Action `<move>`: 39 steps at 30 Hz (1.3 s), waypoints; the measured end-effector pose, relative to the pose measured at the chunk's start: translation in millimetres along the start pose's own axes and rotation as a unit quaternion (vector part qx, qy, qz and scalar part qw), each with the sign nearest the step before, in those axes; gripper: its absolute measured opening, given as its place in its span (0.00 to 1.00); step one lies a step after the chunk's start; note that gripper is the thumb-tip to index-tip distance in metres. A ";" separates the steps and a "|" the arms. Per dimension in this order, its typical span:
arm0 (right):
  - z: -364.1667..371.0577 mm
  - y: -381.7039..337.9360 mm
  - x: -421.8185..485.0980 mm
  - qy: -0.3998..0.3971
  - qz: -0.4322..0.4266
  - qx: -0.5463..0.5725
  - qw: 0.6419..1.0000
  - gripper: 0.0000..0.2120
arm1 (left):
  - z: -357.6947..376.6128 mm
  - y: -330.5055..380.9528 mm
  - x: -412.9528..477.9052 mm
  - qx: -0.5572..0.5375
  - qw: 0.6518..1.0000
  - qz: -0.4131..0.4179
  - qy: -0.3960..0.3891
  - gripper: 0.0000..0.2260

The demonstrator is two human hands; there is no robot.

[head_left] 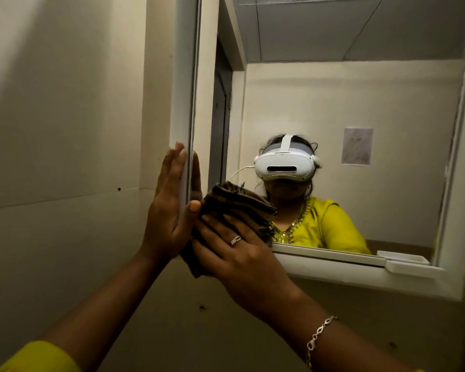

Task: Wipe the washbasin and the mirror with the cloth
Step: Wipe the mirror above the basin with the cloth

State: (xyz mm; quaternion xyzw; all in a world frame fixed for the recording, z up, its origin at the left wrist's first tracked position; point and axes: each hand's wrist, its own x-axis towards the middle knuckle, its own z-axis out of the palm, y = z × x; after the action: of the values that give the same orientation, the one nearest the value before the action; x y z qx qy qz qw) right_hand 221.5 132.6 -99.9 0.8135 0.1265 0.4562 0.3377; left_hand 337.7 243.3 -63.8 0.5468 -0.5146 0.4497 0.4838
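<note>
A white-framed mirror (360, 130) hangs on the wall ahead and to the right. My left hand (169, 208) lies flat, fingers straight, against the mirror's left frame edge (184, 103). My right hand (234, 253) presses a folded brown striped cloth (234, 202) against the glass at the lower left corner, fingers spread over the cloth. The washbasin is not in view.
A beige wall (65, 130) fills the left and lower part of the view. A small white shelf (411, 265) sticks out from the mirror's lower frame at the right. The glass reflects a person wearing a white headset and a yellow top.
</note>
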 end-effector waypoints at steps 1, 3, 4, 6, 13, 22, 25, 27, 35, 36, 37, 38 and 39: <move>-1.5 -0.1 -6.0 0.007 0.003 0.007 1.000 0.19 | 2.1 1.7 -1.0 0.013 1.000 -0.002 -0.002 0.36; -6.9 2.6 -20.7 0.014 0.016 0.012 1.000 0.16 | 7.0 4.9 -3.3 0.040 0.999 -0.002 -0.002 0.36; -10.3 5.1 -28.1 0.017 0.023 0.010 1.000 0.15 | 9.3 5.6 -4.5 0.055 0.998 -0.002 0.000 0.35; -16.5 11.5 -42.9 0.027 0.037 0.000 0.999 0.14 | 11.7 4.5 -6.3 0.084 0.996 -0.002 0.006 0.34; -32.8 35.3 -95.4 0.082 0.109 -0.043 0.990 0.11 | 18.5 6.0 -7.1 0.122 0.991 -0.027 0.040 0.35; -39.7 40.8 -126.0 0.095 0.217 -0.071 0.969 0.15 | 19.0 4.3 -10.3 0.141 0.989 -0.029 0.044 0.35; -36.2 29.8 -119.9 0.110 0.258 -0.049 0.959 0.16 | 19.0 2.3 -10.7 0.140 0.989 -0.022 0.046 0.34; -37.1 25.6 -117.0 0.113 0.281 -0.035 0.953 0.16 | 18.4 2.1 -11.0 0.132 0.990 -0.025 0.042 0.35; -68.6 13.8 -101.7 0.159 0.396 0.198 0.883 0.18 | 26.9 68.1 -12.5 0.026 0.999 -0.029 0.032 0.26; -72.9 10.8 -99.2 0.166 0.417 0.226 0.865 0.18 | 27.6 86.2 -14.3 -0.017 0.999 -0.039 0.009 0.24; -76.6 8.0 -96.7 0.169 0.438 0.248 0.847 0.19 | 26.8 103.9 -16.6 -0.063 0.996 -0.059 -0.025 0.24; -79.9 5.6 -93.9 0.169 0.458 0.267 0.831 0.19 | 25.4 121.0 -18.2 -0.107 0.988 -0.096 -0.064 0.25; -82.8 3.1 -91.2 0.166 0.474 0.282 0.817 0.20 | 24.0 135.8 -19.6 -0.153 0.971 -0.147 -0.107 0.26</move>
State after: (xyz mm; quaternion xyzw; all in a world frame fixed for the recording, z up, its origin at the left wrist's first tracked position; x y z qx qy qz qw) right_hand 102.3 119.4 -128.3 0.7444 -0.0979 0.6323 -0.1910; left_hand 200.8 221.7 -77.3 0.5807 -0.5401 0.2288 0.5646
